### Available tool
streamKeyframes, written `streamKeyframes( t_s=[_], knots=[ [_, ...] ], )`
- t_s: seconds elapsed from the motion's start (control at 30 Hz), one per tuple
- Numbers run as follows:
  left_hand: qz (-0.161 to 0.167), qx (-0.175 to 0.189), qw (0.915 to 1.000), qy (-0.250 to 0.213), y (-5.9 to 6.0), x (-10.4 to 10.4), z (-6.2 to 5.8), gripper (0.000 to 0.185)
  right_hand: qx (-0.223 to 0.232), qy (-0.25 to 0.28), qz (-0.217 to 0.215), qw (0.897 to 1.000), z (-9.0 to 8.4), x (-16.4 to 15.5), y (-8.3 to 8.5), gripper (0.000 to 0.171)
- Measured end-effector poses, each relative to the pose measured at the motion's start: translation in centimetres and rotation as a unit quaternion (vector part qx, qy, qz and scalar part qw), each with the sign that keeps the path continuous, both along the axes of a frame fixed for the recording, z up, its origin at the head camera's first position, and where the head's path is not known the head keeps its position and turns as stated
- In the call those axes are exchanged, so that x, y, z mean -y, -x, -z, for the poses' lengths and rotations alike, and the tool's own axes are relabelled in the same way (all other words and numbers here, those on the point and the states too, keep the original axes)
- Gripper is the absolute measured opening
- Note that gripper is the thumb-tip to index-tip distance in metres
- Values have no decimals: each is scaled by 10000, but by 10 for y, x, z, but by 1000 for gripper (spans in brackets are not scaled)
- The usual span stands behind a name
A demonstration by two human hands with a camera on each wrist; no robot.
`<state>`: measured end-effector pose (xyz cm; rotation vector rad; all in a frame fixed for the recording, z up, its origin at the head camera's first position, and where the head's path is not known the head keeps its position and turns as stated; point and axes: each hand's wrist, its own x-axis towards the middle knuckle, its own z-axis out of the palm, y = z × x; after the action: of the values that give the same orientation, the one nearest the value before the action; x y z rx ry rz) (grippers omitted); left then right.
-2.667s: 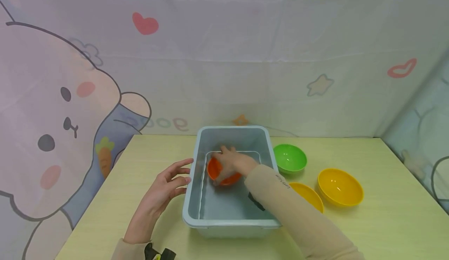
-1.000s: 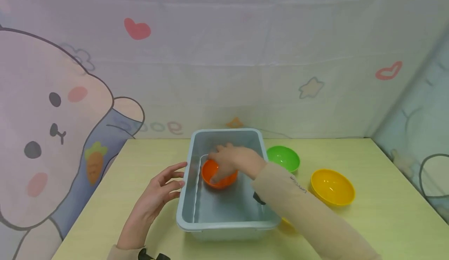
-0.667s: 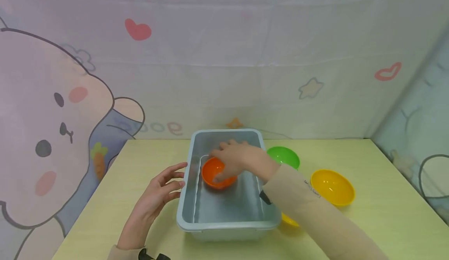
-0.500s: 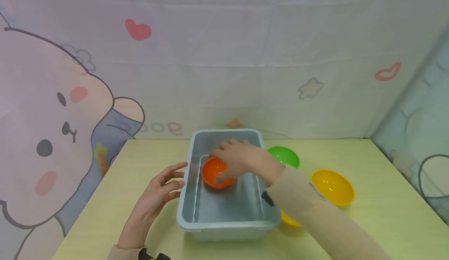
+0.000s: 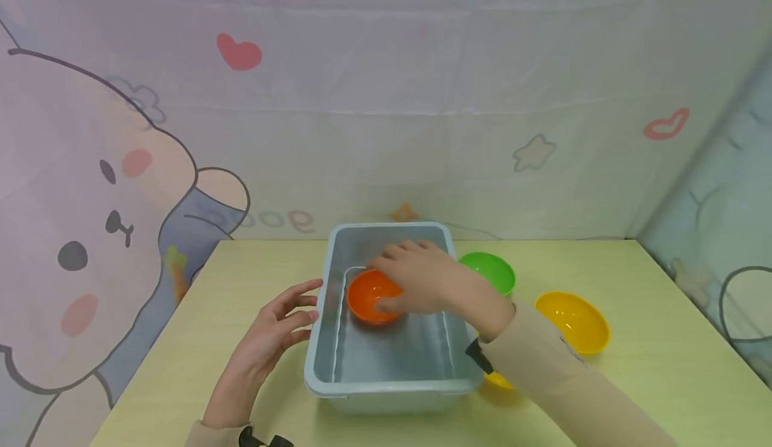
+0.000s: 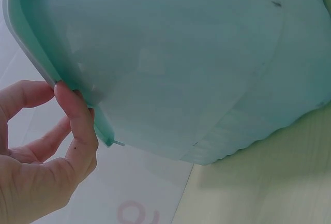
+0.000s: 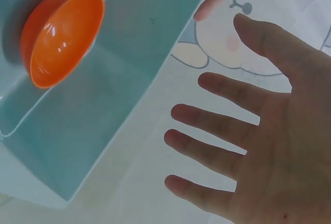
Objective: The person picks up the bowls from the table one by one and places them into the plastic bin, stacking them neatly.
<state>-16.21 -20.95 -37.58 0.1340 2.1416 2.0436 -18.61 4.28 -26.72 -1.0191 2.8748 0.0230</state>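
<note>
The cloth (image 5: 386,98) on the wall has pink and blue curly letters (image 5: 280,219) low down by the bunny's arm, but they are too faint to read. The sleeve (image 5: 567,380) has tiny print, too small to read.

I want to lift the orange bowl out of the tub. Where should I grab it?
Pinch the orange bowl by its rim, probably coming straight down from above. It sits upright with its mouth open near the far left of the blue tub, whose walls block a sideways reach. The right hand is open just over it; the left hand touches the tub's outer wall.
</note>
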Motion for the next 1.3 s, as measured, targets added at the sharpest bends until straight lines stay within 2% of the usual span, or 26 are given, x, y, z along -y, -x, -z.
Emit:
streamKeyframes(
  t_s=[0.4, 0.63, 1.0, 1.3],
  knots=[
    [-31, 24, 10000, 35, 1, 0, 1, 53, -500, 668, -194, 9963, 5, -16, -8, 50],
    [-24, -6, 10000, 15, 1, 0, 1, 54, -843, 875, -399, 9918, 11, -28, -14, 51],
    [-37, 19, 10000, 6, 0, 0, 1, 53, -1050, 1294, -750, 9832, 22, -42, -16, 52],
    [-1, 7, 10000, -21, 1, 0, 2, 54, -1296, 1579, -891, 9749, 31, -52, -17, 46]
  ],
)
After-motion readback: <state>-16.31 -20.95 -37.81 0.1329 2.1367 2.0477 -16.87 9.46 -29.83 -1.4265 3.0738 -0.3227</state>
